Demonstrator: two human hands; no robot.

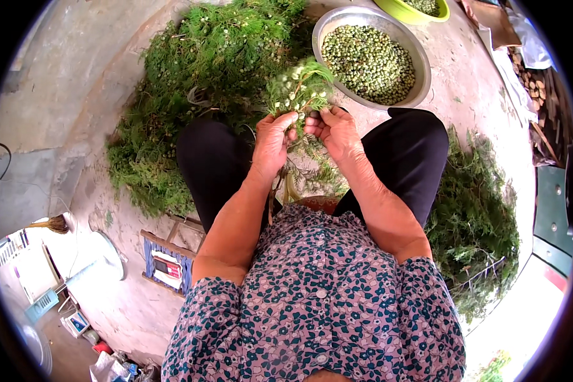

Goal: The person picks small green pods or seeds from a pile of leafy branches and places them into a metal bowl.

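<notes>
Between my knees, my left hand (pixel 272 141) is closed around the lower part of an evergreen sprig (pixel 304 86) dotted with pale green seed cones. Close beside it, my right hand (pixel 339 135) has thumb and fingers pinched together at the base of the same sprig. What lies between those right fingertips is too small to make out. Beyond my right knee sits a metal basin (pixel 423 67) holding a heap of green seed cones (pixel 369 63). A large pile of evergreen branches (pixel 204 83) spreads over the floor ahead and to the left.
Another heap of branches (pixel 474 223) lies to my right. A yellow-green basin (pixel 401 14) with more cones stands at the far edge. Behind my left side are a small stool (pixel 170 262) with blue cloth and a broom head (pixel 56 223). Firewood (pixel 537 89) is stacked at far right.
</notes>
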